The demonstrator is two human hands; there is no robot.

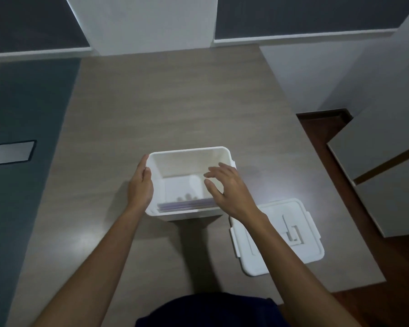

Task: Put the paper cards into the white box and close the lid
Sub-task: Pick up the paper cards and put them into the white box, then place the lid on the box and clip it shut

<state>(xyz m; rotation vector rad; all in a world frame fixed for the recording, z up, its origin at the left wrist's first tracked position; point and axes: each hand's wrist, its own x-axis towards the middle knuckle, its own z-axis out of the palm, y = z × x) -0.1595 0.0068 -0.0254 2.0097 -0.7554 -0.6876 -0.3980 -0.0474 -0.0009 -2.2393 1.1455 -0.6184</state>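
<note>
The white box (189, 153) stands open on the table's middle. Paper cards (182, 206) with pale purple edges lie inside it, against the near wall. My left hand (139, 185) rests flat against the box's left outer wall, fingers together. Above the box's right side hovers my right hand (227, 187), fingers spread and empty. The white lid (293, 251) lies flat on the table to the right of the box, partly under my right forearm, with its handle and side latches visible.
The wooden table (165, 102) runs back to a white pillar (144, 22). Its right edge drops to a dark floor (321, 128) beside a white cabinet (376, 147). A teal surface (21, 102) with a grey plate (10, 152) lies to the left.
</note>
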